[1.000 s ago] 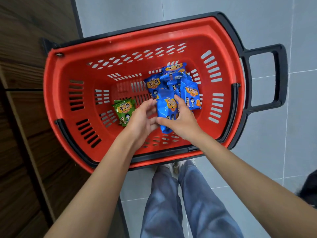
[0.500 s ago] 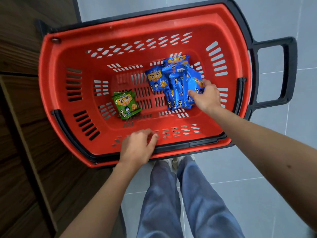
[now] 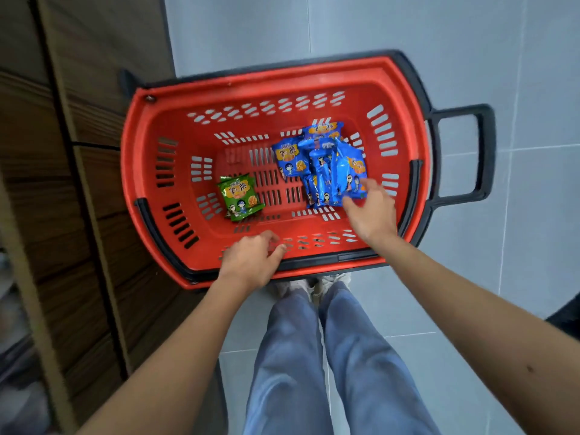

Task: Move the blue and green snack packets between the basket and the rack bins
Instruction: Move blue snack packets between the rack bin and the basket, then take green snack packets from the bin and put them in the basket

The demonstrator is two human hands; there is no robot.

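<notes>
Down low, right hand (image 3: 370, 215) at the near edge of the blue packets (image 3: 323, 171), fingers blurred against the wrapper; grasping or merely touching, cannot tell. Left hand (image 3: 251, 262) loosely curled above the near rim, holding nothing. Inside the red basket (image 3: 314, 73): blue packets heaped right of centre, long axes near to far; green packets (image 3: 240, 196) stacked at left, slightly tilted, well apart.

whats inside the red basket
Blue packets piled at the right, green packets at the left, on the basket floor. The blue ones overlap, so their count and anything beneath is hidden.
</notes>
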